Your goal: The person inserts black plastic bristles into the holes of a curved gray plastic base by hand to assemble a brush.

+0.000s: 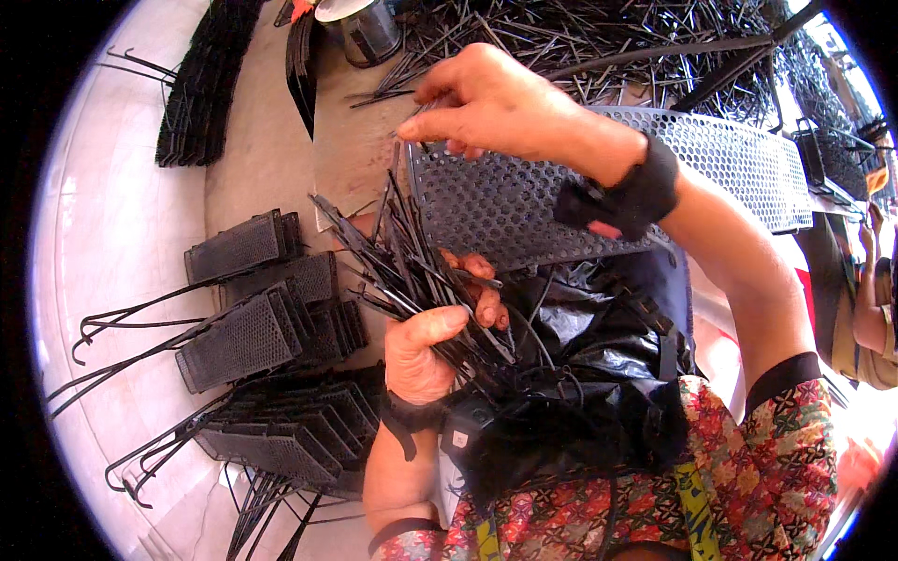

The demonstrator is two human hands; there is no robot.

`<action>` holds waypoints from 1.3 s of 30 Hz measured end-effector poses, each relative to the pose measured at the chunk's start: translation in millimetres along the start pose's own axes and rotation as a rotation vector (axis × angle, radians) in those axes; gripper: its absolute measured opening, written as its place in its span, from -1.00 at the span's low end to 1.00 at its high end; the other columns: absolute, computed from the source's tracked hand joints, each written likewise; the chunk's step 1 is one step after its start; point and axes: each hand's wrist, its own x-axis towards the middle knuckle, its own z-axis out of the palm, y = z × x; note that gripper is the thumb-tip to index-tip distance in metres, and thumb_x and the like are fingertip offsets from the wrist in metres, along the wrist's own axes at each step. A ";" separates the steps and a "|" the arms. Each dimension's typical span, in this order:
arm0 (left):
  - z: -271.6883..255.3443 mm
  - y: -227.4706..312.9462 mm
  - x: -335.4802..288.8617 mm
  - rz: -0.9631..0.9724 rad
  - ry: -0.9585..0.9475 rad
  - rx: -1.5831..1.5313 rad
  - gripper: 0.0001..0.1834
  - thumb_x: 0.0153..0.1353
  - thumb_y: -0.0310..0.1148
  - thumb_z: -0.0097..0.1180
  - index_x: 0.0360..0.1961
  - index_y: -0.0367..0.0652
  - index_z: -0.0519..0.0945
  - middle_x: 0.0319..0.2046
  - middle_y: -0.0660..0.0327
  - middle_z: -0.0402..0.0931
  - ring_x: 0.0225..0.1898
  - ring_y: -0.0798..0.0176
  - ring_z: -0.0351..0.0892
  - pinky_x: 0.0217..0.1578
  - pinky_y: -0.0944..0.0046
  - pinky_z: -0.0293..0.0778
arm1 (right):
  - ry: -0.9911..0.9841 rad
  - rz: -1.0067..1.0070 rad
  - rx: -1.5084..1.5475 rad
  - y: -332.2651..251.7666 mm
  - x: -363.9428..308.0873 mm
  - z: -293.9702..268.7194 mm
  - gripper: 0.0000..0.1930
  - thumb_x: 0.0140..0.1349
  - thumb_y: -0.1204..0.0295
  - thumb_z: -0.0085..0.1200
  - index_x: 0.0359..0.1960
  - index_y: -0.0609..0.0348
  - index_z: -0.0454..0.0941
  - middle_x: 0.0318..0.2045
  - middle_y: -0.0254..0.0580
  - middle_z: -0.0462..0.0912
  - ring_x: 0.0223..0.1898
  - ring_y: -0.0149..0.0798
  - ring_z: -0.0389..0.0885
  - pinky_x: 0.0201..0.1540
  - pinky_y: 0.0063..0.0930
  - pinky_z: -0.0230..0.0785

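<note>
My left hand (421, 351) is wrapped around a loose bundle of thin black strips (412, 252), its thumb across the front and its fingertips showing on the far side. The strips fan out toward the upper left. Above the bundle, my right hand (477, 107) has curled fingers, with thumb and forefinger brought near each other. A faint thin strip seems to run up to the thumb tip, but whether it is gripped is hard to make out. Just beneath the right hand lies a black perforated panel (524, 206). Black plastic sheeting (589, 327) covers my lap under the bundle.
Several black mesh pieces with long hooked wire handles (248, 337) lie on the floor at left. More black mesh pieces (201, 103) are stacked at the upper left. A metal pail (369, 35) stands beside a large heap of black strips (599, 42). Another person's arm (870, 280) shows at far right.
</note>
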 end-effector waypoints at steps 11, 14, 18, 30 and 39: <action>4.6 -2.6 -0.4 -0.063 0.004 0.129 -0.59 -0.27 -0.56 0.06 -0.26 -0.36 0.41 -0.41 0.00 0.45 -0.49 0.15 0.44 -0.42 0.19 0.41 | 0.276 0.287 0.737 -3.7 -28.8 9.4 -0.84 0.11 0.48 -0.02 -0.51 0.37 0.48 -0.66 -0.17 0.53 -0.70 -0.44 0.45 -0.69 -0.62 0.31; 7.2 -2.5 0.2 -0.064 0.077 0.159 -0.60 -0.27 -0.56 0.06 -0.27 -0.39 0.41 -0.46 0.02 0.46 -0.52 0.16 0.45 -0.46 0.20 0.42 | 0.422 0.144 0.551 4.2 -19.4 -13.9 -0.82 0.11 0.46 -0.04 -0.50 0.39 0.46 -0.68 -0.21 0.51 -0.69 -0.47 0.44 -0.66 -0.63 0.32; -0.3 -2.8 4.1 -0.081 0.077 0.183 -0.58 -0.28 -0.51 0.04 -0.25 -0.27 0.39 -0.41 0.04 0.46 -0.49 0.12 0.51 -0.45 0.19 0.51 | 0.333 0.074 0.344 10.7 -18.8 -17.8 -0.82 0.12 0.45 -0.04 -0.48 0.37 0.46 -0.68 -0.23 0.49 -0.70 -0.48 0.43 -0.66 -0.64 0.31; 1.8 3.4 6.8 0.011 0.084 0.056 -0.53 -0.20 -0.43 0.07 -0.15 -0.27 0.38 -0.16 0.05 0.39 -0.48 0.14 0.43 -0.43 0.14 0.42 | -0.017 0.200 0.397 -28.4 -40.6 -55.1 -0.83 0.11 0.43 0.00 -0.46 0.35 0.46 -0.64 -0.22 0.52 -0.70 -0.49 0.43 -0.67 -0.65 0.31; 3.2 0.7 -0.7 -0.034 0.144 0.174 -0.61 -0.20 -0.60 0.06 -0.22 -0.34 0.38 -0.41 0.01 0.48 -0.48 0.15 0.49 -0.44 0.21 0.45 | -0.147 0.290 0.492 -14.5 -38.1 -20.7 -0.85 0.11 0.47 0.01 -0.45 0.36 0.46 -0.64 -0.23 0.52 -0.72 -0.50 0.43 -0.68 -0.68 0.31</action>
